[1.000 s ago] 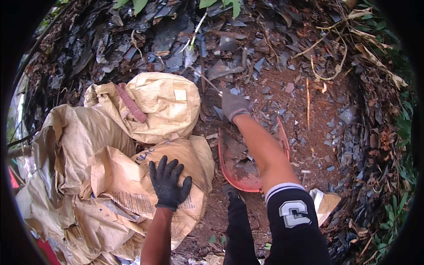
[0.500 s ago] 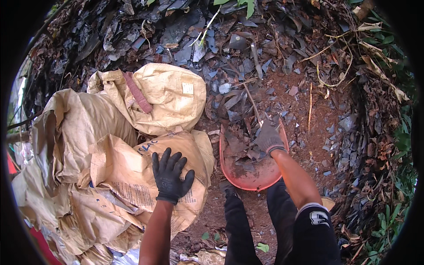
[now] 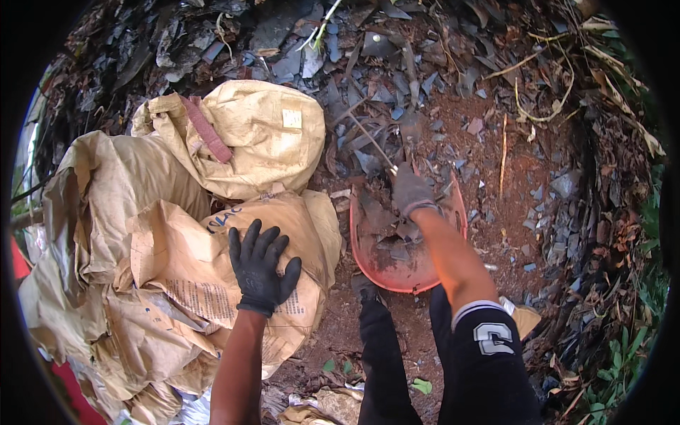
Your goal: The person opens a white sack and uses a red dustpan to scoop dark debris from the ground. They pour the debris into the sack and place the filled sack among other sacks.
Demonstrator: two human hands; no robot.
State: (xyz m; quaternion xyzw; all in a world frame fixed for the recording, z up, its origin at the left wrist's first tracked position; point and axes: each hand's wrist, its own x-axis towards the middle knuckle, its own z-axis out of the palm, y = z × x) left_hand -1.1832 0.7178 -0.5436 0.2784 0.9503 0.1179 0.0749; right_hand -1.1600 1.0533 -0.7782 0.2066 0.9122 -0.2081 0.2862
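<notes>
The right hand (image 3: 412, 190) clasps a rod (image 3: 372, 142), now shifted toward eleven o'clock, reaching shards (image 3: 382, 94) past the scoop (image 3: 404, 275). The left hand (image 3: 262, 270) grips nothing.

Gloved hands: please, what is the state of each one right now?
Left hand: open, resting on a tan sack.
Right hand: closed, holding a thin-shafted tool.

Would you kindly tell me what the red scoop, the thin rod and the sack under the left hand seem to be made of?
The red scoop looks like dull, scuffed plastic, judging by its thin moulded rim. The thin rod is probably metal, being slim and straight, its finish unclear. The sack under the left hand seems matte paper, from its crisp creases, or possibly woven plastic.
</notes>
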